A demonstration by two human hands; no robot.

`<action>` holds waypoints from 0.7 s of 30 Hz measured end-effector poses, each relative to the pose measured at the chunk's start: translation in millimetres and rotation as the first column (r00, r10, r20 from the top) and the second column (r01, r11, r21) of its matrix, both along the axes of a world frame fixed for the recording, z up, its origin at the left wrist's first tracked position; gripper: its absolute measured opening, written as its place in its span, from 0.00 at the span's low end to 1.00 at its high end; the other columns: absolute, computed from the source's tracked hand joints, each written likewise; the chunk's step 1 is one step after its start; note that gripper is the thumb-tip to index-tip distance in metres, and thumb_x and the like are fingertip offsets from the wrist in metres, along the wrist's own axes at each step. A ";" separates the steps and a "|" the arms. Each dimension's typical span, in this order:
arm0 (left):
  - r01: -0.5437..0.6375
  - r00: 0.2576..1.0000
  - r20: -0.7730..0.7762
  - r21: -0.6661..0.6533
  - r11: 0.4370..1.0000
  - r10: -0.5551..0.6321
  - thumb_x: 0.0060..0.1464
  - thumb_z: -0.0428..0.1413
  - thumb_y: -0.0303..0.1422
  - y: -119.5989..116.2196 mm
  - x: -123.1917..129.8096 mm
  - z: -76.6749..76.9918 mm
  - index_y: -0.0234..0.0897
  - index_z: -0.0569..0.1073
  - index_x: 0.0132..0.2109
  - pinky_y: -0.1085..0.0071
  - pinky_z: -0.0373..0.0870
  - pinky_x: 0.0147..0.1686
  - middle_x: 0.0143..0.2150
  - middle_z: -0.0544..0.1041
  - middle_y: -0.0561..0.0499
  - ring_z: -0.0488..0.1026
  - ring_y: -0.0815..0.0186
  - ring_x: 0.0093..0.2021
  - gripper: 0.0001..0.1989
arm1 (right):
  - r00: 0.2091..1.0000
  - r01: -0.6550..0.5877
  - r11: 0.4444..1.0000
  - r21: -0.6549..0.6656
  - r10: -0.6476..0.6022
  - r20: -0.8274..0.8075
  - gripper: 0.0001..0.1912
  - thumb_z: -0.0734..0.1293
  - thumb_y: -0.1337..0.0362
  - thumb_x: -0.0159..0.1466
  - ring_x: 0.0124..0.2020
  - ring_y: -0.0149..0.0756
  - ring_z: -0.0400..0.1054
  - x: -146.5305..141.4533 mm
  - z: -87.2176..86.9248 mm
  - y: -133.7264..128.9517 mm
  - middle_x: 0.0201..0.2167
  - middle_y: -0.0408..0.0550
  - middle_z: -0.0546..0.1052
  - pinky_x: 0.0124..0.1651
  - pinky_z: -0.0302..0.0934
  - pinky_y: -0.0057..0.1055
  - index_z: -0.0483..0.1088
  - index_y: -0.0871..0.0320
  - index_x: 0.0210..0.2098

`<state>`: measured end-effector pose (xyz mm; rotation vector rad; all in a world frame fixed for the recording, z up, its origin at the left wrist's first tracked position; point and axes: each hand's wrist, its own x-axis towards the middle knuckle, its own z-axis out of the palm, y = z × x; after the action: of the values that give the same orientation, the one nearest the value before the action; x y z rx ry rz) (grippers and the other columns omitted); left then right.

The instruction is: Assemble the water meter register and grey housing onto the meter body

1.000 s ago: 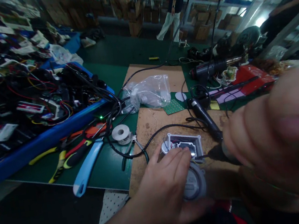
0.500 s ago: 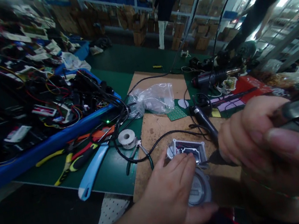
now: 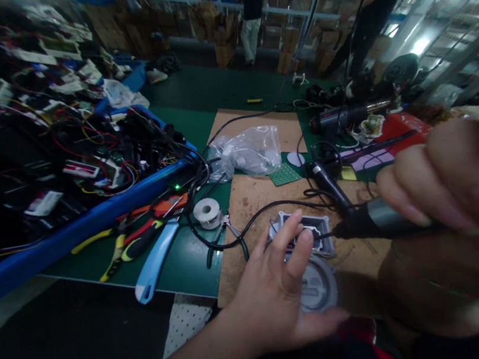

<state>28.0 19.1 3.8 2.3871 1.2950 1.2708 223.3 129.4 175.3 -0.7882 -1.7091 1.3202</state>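
On the brown board lies a small grey housing, with an open rectangular box at its far end and a round part at the near end. My left hand lies over its left side, thumb by the round part and fingers by the box, two of them raised and spread. Wires and a white-edged part show inside the box, partly hidden by those fingers. A dark electric screwdriver is in my right hand, fingers wrapped round it. Its thin tip points left into the box, close to my left fingertips.
Left of the board lie pliers, a blue-handled tool, a white solder roll and small pliers. A blue bin overflows with electronics. Beyond are a plastic bag, a black cylindrical tool and a heat gun.
My right hand has drawn back to the right, showing more of the screwdriver, now more level with its tip higher in the box. Some left fingers have lifted and spread. The view has shifted slightly.
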 end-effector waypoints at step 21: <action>-0.074 0.997 -0.007 -0.068 0.995 0.074 0.49 0.64 0.50 -2.5 1.3 7.6 0.36 0.37 0.74 0.44 0.64 0.66 0.73 0.56 0.31 0.55 0.47 0.74 0.58 | 0.959 -0.243 0.970 0.012 0.242 -0.145 0.11 0.69 0.59 0.67 0.19 0.29 0.60 -69.4 -22.0 -24.3 0.19 0.37 0.65 0.22 0.58 0.29 0.66 0.53 0.30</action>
<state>29.2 16.5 11.4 2.3176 1.4169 1.2198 153.9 105.1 153.3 -0.4813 -1.7252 1.5093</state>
